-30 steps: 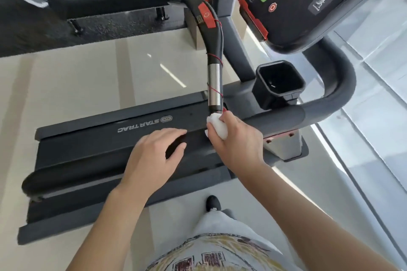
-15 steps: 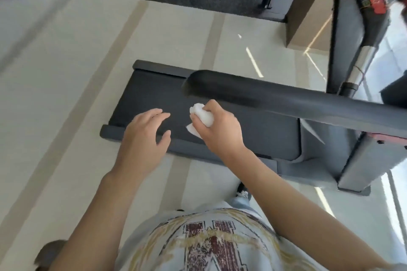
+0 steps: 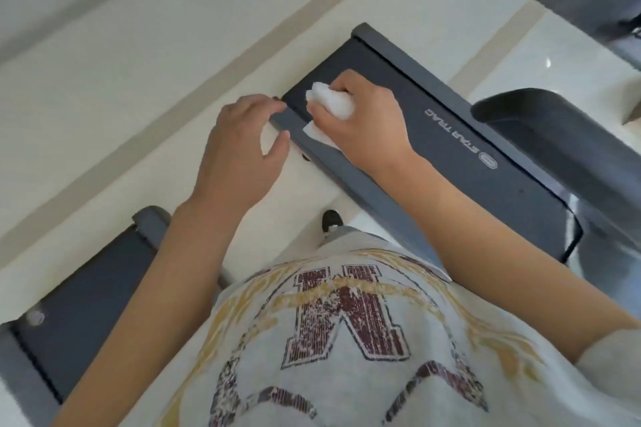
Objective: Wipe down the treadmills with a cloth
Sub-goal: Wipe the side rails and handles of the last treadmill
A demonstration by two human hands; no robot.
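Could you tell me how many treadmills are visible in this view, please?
2 for certain. One treadmill lies ahead on the right, its rear end under the right hand holding the cloth. A second treadmill sits at lower left. Dark equipment at the top right may be another.

Bright daylight, glossy floor (image 3: 520, 55) glare at right — motion-blurred, wide-angle edges.

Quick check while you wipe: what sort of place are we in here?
Most likely a gym: a dark grey treadmill deck with a printed brand logo, the end of a second grey treadmill beside it, and pale glossy tiled floor.
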